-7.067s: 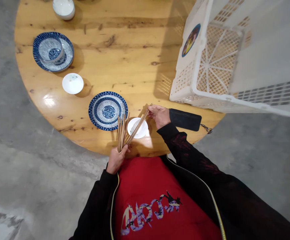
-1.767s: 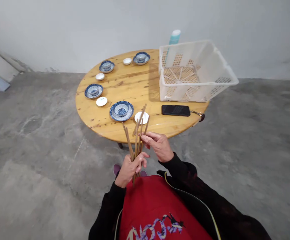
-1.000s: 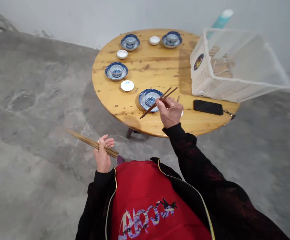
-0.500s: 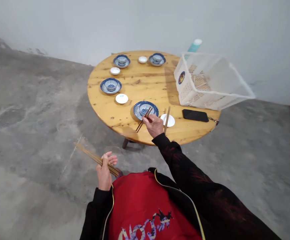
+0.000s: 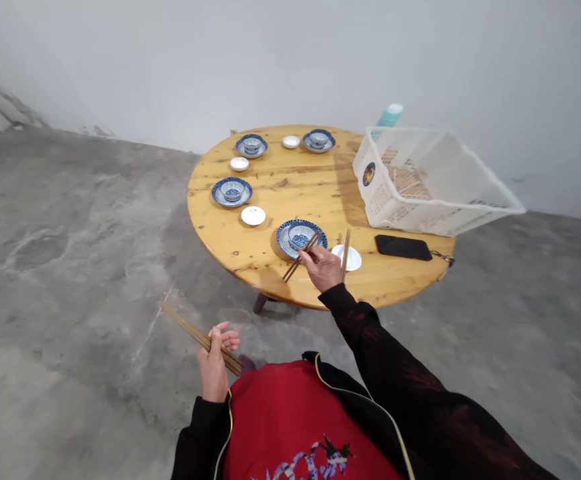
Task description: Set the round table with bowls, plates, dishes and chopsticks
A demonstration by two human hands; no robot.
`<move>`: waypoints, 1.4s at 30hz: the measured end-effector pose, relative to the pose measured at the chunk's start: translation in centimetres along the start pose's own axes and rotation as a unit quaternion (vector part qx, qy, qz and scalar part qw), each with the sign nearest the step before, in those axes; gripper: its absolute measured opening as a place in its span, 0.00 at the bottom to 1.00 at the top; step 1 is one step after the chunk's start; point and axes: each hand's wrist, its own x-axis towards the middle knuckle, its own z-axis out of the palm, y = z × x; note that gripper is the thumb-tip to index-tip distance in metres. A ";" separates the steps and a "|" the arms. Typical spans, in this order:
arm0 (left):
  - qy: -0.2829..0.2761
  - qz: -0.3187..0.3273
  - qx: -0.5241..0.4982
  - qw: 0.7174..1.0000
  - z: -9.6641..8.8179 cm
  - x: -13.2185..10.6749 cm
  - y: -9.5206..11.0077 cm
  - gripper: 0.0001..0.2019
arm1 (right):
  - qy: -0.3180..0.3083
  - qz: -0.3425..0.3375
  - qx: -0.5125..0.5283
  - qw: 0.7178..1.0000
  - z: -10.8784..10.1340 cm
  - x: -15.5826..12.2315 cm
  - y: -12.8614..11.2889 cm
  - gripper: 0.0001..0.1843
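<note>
My right hand [image 5: 323, 269] pinches a pair of dark brown chopsticks [image 5: 293, 268] over the near edge of a round wooden table [image 5: 240, 263]. Their upper part crosses a blue-and-white bowl [image 5: 300, 235] that sits on a patterned plate [image 5: 282, 241]. Just right of that hand, another pair of chopsticks [image 5: 346, 252] lies across a small white dish [image 5: 355, 259]. Off the table, low and to the left, my left hand [image 5: 213, 367] is closed around a bundle of lighter chopsticks [image 5: 186, 324], its fingertips partly spread beyond them.
A white plastic crate [image 5: 410, 217] with chopsticks inside stands at the table's right, a turquoise bottle-like object [image 5: 389, 116] behind it. A black phone [image 5: 403, 247] lies in front. More bowls on plates, including one bowl [image 5: 233, 191], and small white dishes [image 5: 253, 215] line the left and far rim.
The whole view has shifted, so the table and both hands appear lower and slightly further right. Each hand keeps its chopsticks, and the right hand stays beside the near bowl.
</note>
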 end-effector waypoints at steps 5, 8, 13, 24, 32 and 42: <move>0.016 0.016 0.024 0.999 -3.0 1.0 0.8 0.28 | 0.025 0.025 -0.019 0.999 0.2 -0.7 0.6 0.18; 0.024 0.019 0.040 0.999 -4.5 1.5 1.1 0.28 | 0.047 0.027 -0.035 0.998 0.3 -1.4 0.6 0.18; 0.012 0.019 0.057 0.998 -5.4 2.4 1.9 0.27 | 0.058 0.003 -0.035 0.998 0.2 -2.5 -1.0 0.17; -0.108 0.070 0.144 0.981 -1.2 11.2 6.9 0.23 | 0.118 0.266 0.380 0.878 3.6 4.3 -5.0 0.14; -0.184 0.011 0.196 0.963 4.5 20.7 11.6 0.27 | 0.072 0.357 0.441 0.820 10.5 8.2 -5.2 0.17; -0.303 -0.062 0.262 0.914 6.2 29.0 12.2 0.24 | -0.001 0.441 0.456 0.773 16.9 12.9 -5.7 0.23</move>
